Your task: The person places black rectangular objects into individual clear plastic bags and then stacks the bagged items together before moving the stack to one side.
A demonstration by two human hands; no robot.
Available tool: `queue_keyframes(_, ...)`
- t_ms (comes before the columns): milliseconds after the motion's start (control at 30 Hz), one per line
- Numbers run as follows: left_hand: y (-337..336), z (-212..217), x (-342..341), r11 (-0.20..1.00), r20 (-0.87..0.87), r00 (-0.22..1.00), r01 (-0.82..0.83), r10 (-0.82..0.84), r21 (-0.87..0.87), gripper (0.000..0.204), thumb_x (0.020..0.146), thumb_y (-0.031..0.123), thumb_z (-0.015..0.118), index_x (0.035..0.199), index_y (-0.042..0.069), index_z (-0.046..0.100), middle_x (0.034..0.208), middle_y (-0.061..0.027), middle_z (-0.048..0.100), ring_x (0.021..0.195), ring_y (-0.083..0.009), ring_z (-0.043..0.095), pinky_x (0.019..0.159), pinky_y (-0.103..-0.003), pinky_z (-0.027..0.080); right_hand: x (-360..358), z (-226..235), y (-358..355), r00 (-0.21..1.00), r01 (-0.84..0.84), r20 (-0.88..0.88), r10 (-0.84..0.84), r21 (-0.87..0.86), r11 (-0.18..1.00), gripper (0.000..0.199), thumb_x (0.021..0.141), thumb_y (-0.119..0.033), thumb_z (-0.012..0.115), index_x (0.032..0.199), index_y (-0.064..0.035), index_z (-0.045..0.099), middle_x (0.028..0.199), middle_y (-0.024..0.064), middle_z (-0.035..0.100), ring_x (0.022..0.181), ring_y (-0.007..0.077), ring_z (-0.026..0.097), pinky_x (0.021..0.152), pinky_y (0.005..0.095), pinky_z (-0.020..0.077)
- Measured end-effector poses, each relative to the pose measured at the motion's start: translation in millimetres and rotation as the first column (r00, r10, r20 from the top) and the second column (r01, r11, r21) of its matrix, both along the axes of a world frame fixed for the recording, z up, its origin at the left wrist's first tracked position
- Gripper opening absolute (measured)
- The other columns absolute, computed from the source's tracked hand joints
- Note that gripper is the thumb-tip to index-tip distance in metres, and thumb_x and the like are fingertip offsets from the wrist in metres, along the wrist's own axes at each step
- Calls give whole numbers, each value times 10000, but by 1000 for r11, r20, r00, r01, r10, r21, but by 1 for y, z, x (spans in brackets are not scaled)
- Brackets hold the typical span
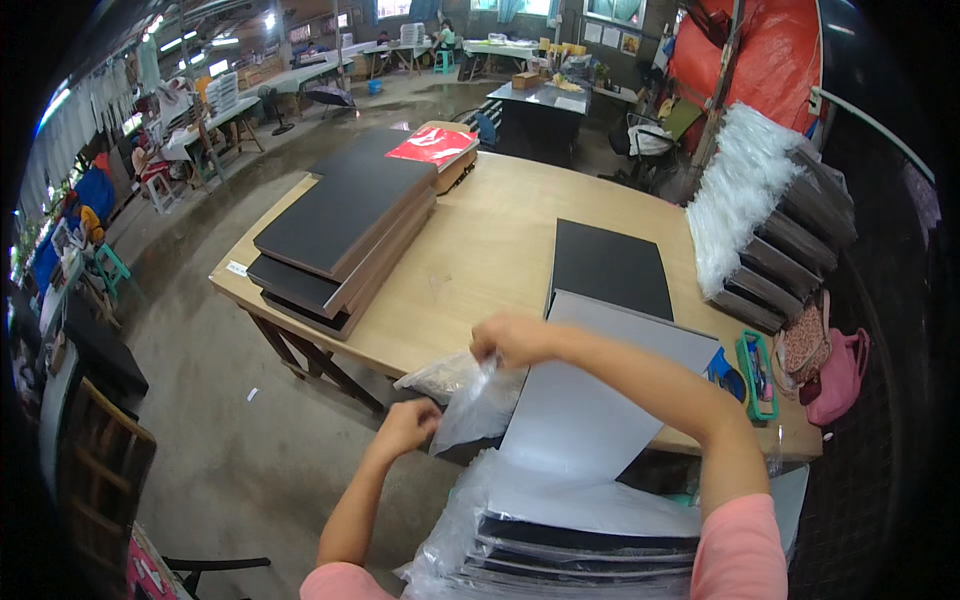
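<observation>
Pinched in my right hand (512,340) is the top of a clear plastic bag (468,405), which hangs crumpled at the table's near edge. My left hand (408,428) is closed at the bag's lower left edge, its fingertips against the film. Right beside the bag, a pale grey, glossy flat panel (590,390) slants over the table edge under my right forearm. Its far end overlaps a black flat panel (610,265) lying on the table. Close to my body is a stack of dark panels in clear plastic (580,545).
The wooden table (500,210) carries a stack of black boards (350,205) with a red packet (432,146) behind it. To the right are plastic-wrapped panels (745,200), a green tray (757,375), a blue tape dispenser (727,377) and a pink bag (840,375). People work farther back.
</observation>
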State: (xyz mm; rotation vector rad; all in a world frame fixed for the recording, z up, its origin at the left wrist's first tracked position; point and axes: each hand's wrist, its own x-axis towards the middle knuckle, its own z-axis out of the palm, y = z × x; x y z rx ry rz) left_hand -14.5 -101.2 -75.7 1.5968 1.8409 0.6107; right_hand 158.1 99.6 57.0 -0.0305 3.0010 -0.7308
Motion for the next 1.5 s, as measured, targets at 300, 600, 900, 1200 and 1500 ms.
queue_keyframes(300,56,58,25,999,876,482,48,-29,7,656,794,467,661,1253,39,469,865,-17,617,744,-78,559,622,-223,438,37,-3,-52,855,-111,-479,198,204,973,276,696,2,598,956,-84,570,849,77,586,831,249,583,767,381,466)
queue_keyframes(600,71,120,10,711,101,993,-117,64,693,201,764,-31,645,958,18,627,827,-88,683,779,-172,680,641,-279,516,-10,29,31,943,291,-145,-300,-80,953,511,675,-15,653,1165,-19,504,1115,143,603,1026,290,578,901,379,455)
queue_keyframes(900,65,88,-12,740,491,866,-392,96,546,328,762,-76,647,1064,-2,540,850,-112,675,796,-150,658,737,-266,507,-38,33,43,839,525,-140,-526,-46,850,121,571,-27,733,637,-46,633,623,110,634,619,242,634,576,351,497)
queue_keyframes(1200,76,86,-17,778,612,787,-335,-79,531,357,784,-47,653,1113,-11,519,891,-72,640,830,-128,616,745,-246,480,-46,5,38,925,336,-194,-327,14,942,251,650,-51,733,884,-20,650,857,125,670,807,246,636,710,337,495)
queue_keyframes(1500,81,89,-25,795,602,768,-217,-218,566,394,763,-61,663,1125,-8,516,947,-80,616,880,-140,616,794,-264,490,-52,-16,36,889,324,-175,-423,-412,852,110,702,-53,714,784,-4,658,753,83,673,712,188,627,648,326,490)
